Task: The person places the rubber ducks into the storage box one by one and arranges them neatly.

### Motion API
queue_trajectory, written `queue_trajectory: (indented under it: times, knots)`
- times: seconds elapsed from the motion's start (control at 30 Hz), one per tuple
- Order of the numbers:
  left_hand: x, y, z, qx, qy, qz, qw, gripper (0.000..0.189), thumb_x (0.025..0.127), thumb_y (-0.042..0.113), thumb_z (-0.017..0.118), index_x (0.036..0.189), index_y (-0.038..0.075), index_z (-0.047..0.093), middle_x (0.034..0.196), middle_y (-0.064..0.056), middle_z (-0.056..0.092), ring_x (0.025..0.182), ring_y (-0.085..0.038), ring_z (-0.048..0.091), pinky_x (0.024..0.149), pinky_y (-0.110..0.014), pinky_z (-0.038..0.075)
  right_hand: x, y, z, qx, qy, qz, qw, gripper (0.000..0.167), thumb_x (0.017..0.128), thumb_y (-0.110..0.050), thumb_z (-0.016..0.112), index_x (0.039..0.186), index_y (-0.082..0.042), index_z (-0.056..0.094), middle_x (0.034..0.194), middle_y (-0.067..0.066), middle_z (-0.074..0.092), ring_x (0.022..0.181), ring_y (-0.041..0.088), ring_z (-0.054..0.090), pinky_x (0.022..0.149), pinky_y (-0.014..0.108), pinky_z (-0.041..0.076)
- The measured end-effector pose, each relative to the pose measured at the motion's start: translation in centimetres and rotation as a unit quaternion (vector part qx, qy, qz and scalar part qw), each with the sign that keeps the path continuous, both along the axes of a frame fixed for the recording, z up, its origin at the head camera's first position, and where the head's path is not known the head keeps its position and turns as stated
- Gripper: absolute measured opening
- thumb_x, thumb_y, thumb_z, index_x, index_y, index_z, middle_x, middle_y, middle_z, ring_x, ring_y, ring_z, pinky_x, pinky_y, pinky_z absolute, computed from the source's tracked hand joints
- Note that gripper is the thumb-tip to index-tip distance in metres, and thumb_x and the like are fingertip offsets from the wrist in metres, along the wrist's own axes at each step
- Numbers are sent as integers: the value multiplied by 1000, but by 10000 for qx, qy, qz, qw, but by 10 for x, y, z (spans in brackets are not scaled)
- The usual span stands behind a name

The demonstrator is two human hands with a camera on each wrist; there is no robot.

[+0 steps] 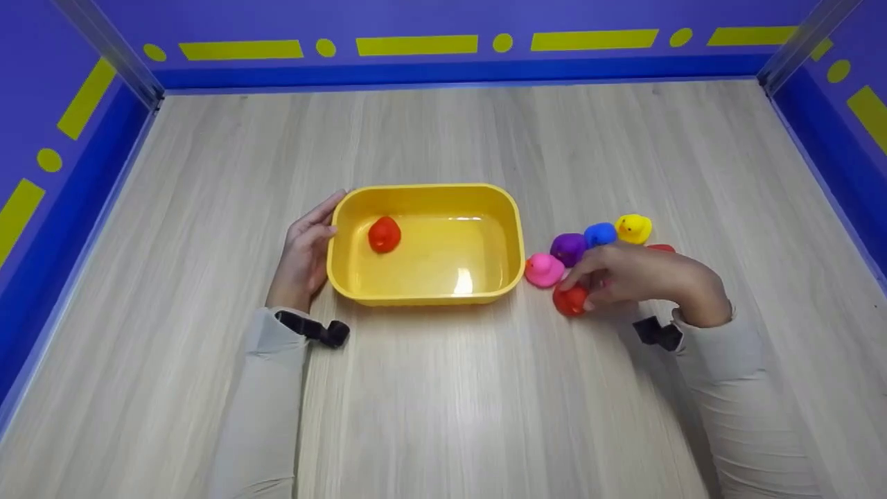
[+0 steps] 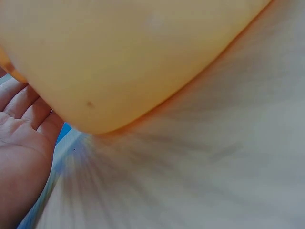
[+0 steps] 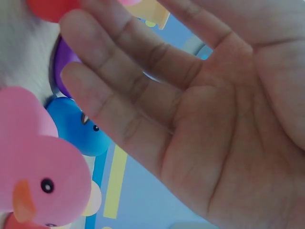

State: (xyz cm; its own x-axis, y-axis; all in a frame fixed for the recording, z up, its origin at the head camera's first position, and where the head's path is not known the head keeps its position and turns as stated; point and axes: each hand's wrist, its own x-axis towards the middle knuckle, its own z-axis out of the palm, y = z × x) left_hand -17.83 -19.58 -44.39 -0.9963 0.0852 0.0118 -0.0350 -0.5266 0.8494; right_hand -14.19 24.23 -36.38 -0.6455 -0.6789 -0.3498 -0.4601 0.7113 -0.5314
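A yellow plastic basin (image 1: pixel 423 277) sits on the table with one red rubber duck (image 1: pixel 384 235) inside, toward its left end. My left hand (image 1: pixel 305 249) holds the basin's left side, thumb at the rim and fingers along the outer wall; its palm (image 2: pixel 24 143) shows beside the wall in the left wrist view. To the right of the basin, my right hand (image 1: pixel 624 274) pinches another red rubber duck (image 1: pixel 569 300) between thumb and fingertips. Close by that hand are a pink duck (image 1: pixel 544 269), a purple duck (image 1: pixel 568 248), a blue duck (image 1: pixel 600 234) and a yellow duck (image 1: pixel 634 228).
Partly behind the right hand, a further red duck (image 1: pixel 662 247) shows. In the right wrist view a large pink duck (image 3: pixel 45 176) lies near the fingers. Blue-purple walls (image 1: pixel 416 69) with yellow marks border the wood-grain table (image 1: pixel 443 402) at the back and sides.
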Motion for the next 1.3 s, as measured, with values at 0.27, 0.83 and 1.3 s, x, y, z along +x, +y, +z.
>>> queue_trajectory:
  times: [0.27,0.83,1.3]
  knots:
    - [1,0,2,-62,4,-31,10000,58,84,-11,35,142,-11,35,136,-9,57,126,-17,52,109,-32,40,1,-1,1,34,30,-18,10000,31,81,-1,69,111,-10,72,101,-1,70,86,15,57,76,23,54]
    - [0,1,1,-67,-78,156,9998,57,83,-12,35,140,-12,37,125,-2,64,121,-14,55,101,-25,47,0,0,3,-192,233,154,9994,30,82,-2,68,112,-9,72,98,-2,70,85,16,58,75,25,54]
    - [1,0,0,-15,16,62,10000,56,83,-11,37,140,-10,39,130,-6,61,121,-16,55,103,-27,47,1,-5,11,-153,248,-40,9996,31,83,-6,65,113,-13,72,100,-3,71,88,16,59,69,21,54]
